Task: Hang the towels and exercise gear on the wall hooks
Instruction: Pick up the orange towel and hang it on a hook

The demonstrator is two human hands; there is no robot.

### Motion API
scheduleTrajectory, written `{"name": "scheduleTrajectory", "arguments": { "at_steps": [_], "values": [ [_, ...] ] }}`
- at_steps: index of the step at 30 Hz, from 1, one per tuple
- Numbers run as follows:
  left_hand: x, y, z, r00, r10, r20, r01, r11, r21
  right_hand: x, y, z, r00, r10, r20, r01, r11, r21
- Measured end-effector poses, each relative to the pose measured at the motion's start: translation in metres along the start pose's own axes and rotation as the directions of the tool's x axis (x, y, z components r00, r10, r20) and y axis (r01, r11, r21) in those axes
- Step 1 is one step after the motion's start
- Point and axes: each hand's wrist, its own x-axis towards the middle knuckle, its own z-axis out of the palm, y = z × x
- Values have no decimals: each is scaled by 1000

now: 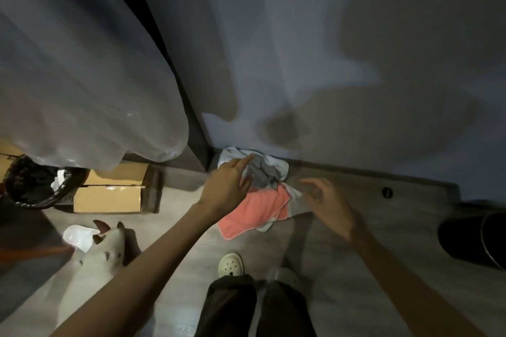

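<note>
Towels (254, 210) lie heaped by the wall (328, 63); my left hand (227, 186) hovers over them, right hand (325, 200) just beside, both loose and empty.

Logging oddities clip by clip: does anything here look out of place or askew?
Yes. Crumpled on the floor against the wall lie a grey cloth bunched on a white towel, and a coral towel crooked in front. The left hand and right hand reach toward them, holding nothing. No hooks are in view.
</note>
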Motion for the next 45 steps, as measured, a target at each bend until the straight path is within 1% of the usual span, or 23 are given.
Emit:
{"name": "scheduleTrajectory", "arguments": {
  "at_steps": [2,4,8,11,13,18,23,26,30,34,36,38,41,42,43,45],
  "values": [
    [13,-16,26,997,-37,61,39,998,-45,12,18,16,992,116,57,-117,993,18],
    [21,-31,55,990,-83,118,89,995,-54,21,40,34,969,219,113,-219,976,-9],
    [46,-62,118,973,-123,195,133,990,-40,51,92,71,936,317,152,-320,947,1],
    [70,-89,176,970,-116,215,131,990,-57,83,139,105,926,340,167,-339,940,-33],
    [80,-105,220,967,-107,230,122,991,-53,100,174,133,909,383,165,-382,923,-38],
    [115,-149,331,967,-71,246,82,996,-34,150,263,214,896,423,134,-431,902,35],
    [150,-193,439,957,-35,290,36,999,3,191,345,290,906,413,89,-421,900,111],
    [172,-209,492,960,54,276,-56,998,0,221,382,324,903,425,63,-430,893,132],
    [195,-227,548,959,168,228,-173,985,0,250,426,365,923,378,71,-383,921,70],
    [211,-250,590,961,172,218,-177,984,0,263,455,392,933,351,81,-350,936,-22],
    [212,-258,603,962,169,215,-171,985,-9,262,457,395,960,276,56,-274,961,-28],
    [210,-262,611,969,167,184,-162,986,-44,256,453,392,986,167,14,-167,985,41],
    [206,-261,614,978,198,63,-189,974,-126,238,448,388,999,35,-26,-32,992,119],
    [203,-259,614,974,223,21,-218,964,-152,230,446,388,1000,-2,-6,2,991,133],
    [200,-257,613,968,250,-21,-250,953,-170,222,443,388,998,-42,43,35,990,139],
    [192,-255,609,953,288,-96,-300,941,-156,208,437,390,973,-101,209,76,989,125]
  ]
}}
